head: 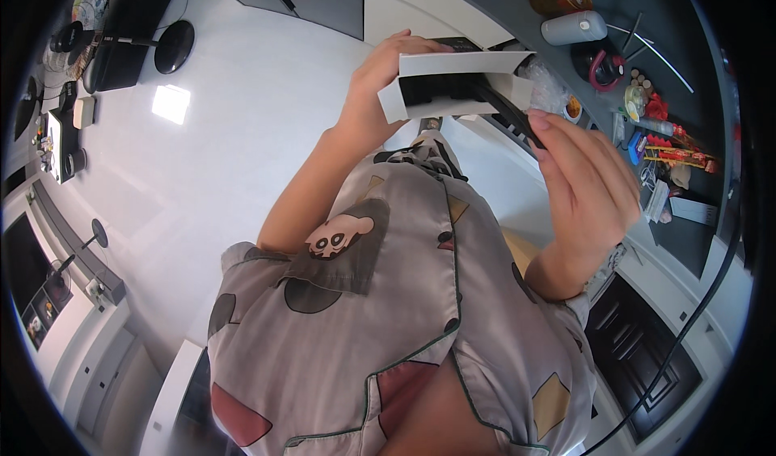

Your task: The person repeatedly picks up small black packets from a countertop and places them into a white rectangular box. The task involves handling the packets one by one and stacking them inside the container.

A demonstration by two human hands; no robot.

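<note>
My left hand (379, 74) grips the left side of an open cardboard box (464, 63), holding it up in front of my chest. White flaps stand out around its mouth, and the inside looks dark. Between the thumb and fingers of my right hand (585, 177) is the end of a slim black strip (512, 111), perhaps a strap or a cable. The strip runs from my fingertips into the box mouth. Its other end is hidden inside, and what else the box holds is too dark to make out.
A dark counter (673, 110) on the right carries a grey bottle (573, 28), a dark jug with a pink handle (600, 71), red packets (679, 153) and a white box (692, 210). Clear plastic wrap (544, 86) lies behind the box. A black cable (685, 335) hangs at right.
</note>
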